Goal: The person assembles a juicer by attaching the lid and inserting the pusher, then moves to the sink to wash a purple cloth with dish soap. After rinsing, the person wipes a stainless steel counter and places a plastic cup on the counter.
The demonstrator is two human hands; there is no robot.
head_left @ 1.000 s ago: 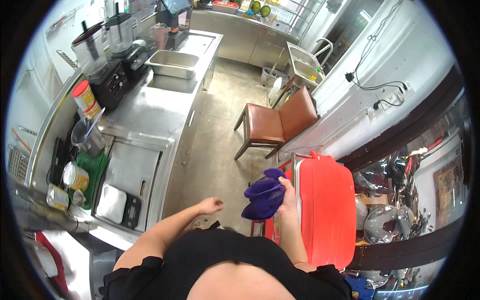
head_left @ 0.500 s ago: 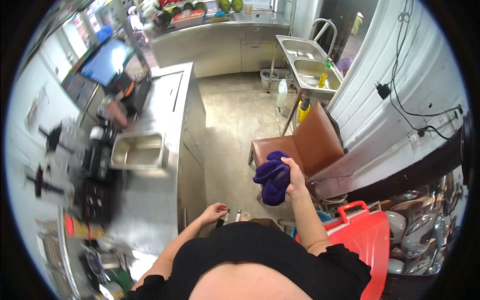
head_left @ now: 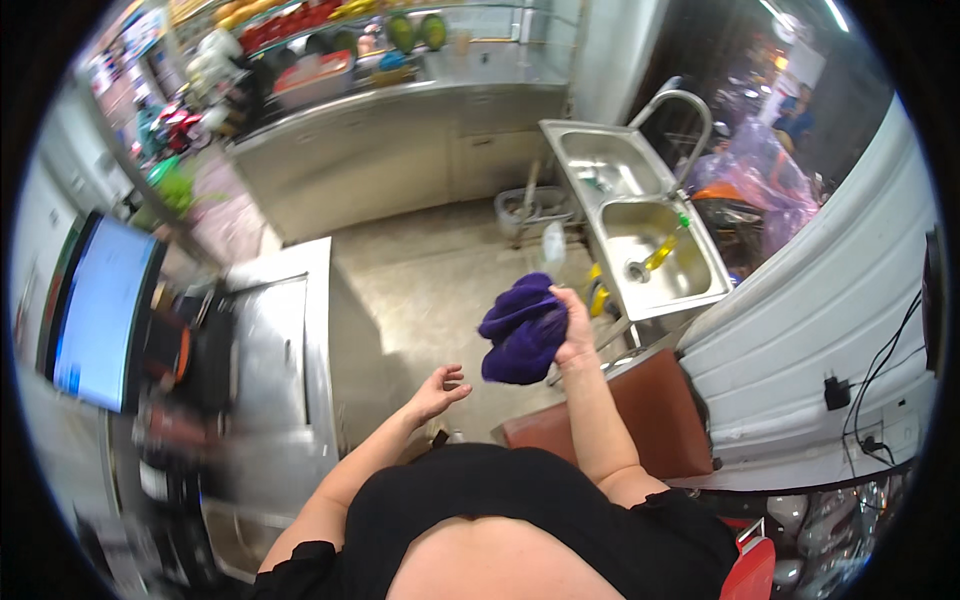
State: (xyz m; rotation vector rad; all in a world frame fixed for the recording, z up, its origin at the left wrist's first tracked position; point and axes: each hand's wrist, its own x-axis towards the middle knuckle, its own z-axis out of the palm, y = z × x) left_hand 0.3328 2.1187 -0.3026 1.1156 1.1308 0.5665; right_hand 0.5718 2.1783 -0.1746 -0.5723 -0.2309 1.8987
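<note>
The right hand (head_left: pixel 572 325) is shut tight on a purple cloth (head_left: pixel 520 335), bunched up and held out in the air over the floor (head_left: pixel 430 290). A moment ago the cloth was by a red bin; now the person has turned, and it hangs close to the sink (head_left: pixel 640 215), so it looks headed there. The left hand (head_left: pixel 437 390) is open, fingers spread, holding nothing, near the right edge of the steel bench (head_left: pixel 275 340). The sink has two bowls; the near one holds a yellow thing (head_left: pixel 660 252), maybe a bottle. A brown chair (head_left: pixel 650 420) stands just under the arm.
</note>
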